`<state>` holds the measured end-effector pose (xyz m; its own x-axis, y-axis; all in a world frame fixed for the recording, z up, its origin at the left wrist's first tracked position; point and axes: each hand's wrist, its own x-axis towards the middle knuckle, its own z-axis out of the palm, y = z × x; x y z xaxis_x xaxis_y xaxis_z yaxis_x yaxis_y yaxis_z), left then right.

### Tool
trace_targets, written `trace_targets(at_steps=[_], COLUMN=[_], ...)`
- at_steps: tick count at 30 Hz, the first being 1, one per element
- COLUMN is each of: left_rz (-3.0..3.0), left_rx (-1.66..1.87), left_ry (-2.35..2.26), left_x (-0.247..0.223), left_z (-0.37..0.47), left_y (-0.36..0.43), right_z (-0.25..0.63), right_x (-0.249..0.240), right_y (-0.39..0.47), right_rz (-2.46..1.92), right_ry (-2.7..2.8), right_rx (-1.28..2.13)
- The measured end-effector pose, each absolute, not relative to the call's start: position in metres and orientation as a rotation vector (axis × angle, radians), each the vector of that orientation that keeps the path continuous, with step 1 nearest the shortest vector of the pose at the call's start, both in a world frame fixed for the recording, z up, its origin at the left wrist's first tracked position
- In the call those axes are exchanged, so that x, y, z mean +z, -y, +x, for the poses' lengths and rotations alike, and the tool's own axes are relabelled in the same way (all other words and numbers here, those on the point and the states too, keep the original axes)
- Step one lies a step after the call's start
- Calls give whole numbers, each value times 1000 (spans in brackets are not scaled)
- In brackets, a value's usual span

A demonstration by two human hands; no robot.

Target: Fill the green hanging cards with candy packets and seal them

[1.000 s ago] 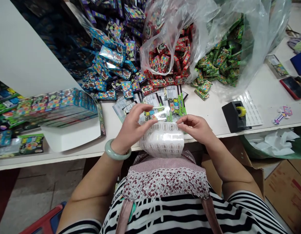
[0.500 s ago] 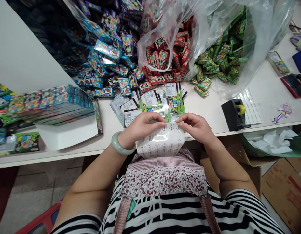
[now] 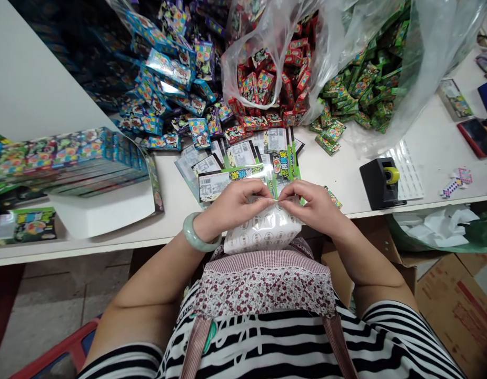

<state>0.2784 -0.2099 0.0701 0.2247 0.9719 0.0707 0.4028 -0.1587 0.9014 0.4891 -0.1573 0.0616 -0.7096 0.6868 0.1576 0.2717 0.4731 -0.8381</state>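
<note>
A sheet of round clear stickers (image 3: 262,231) hangs over the table's front edge, its upper edge pinched between my two hands. My left hand (image 3: 243,202), with a pale green bangle on the wrist, is closed on it, thumb against forefinger. Right beside it, my right hand (image 3: 308,205) is closed on the same edge, and the fingertips of both hands almost meet. Just beyond the hands lie flat printed packages (image 3: 215,184) with black and green borders, overlapping one another. A small green box (image 3: 333,197) shows partly behind my right hand.
Blue and purple small boxes (image 3: 170,68) are heaped at the back left. Red boxes (image 3: 262,87) and green boxes (image 3: 361,87) spill from clear plastic bags. An open display carton (image 3: 109,210) full of boxes stands left. A tape dispenser (image 3: 379,184) sits right, near a phone (image 3: 477,138).
My hands have drawn closer together along the sticker sheet's upper edge, and the sheet is now more bent. The small green box has come into sight by my right hand.
</note>
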Motion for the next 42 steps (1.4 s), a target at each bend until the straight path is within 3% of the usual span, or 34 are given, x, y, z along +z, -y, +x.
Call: trace_targets(at_steps=[11,20,28,36,42], left_rz=[1583,1440,1407,1364,1373], left_rx=[917,1016,1049,1075,1108], left_ry=[-1317,-1373,-1378,-1439,-1479], left_x=[59,50,48,46,41], left_z=[278,259,264,253,254], left_y=[206,213,217,221,223], right_z=[483,488,473,474,474], right_x=[55,47,59,57,53], right_y=[156,148,145,144,145], right_rz=[-775,-914,-812,-890,-849], right_ry=[2289,2152,2367,2262,2360], right_rx=[1035,1239,1034,1219,953])
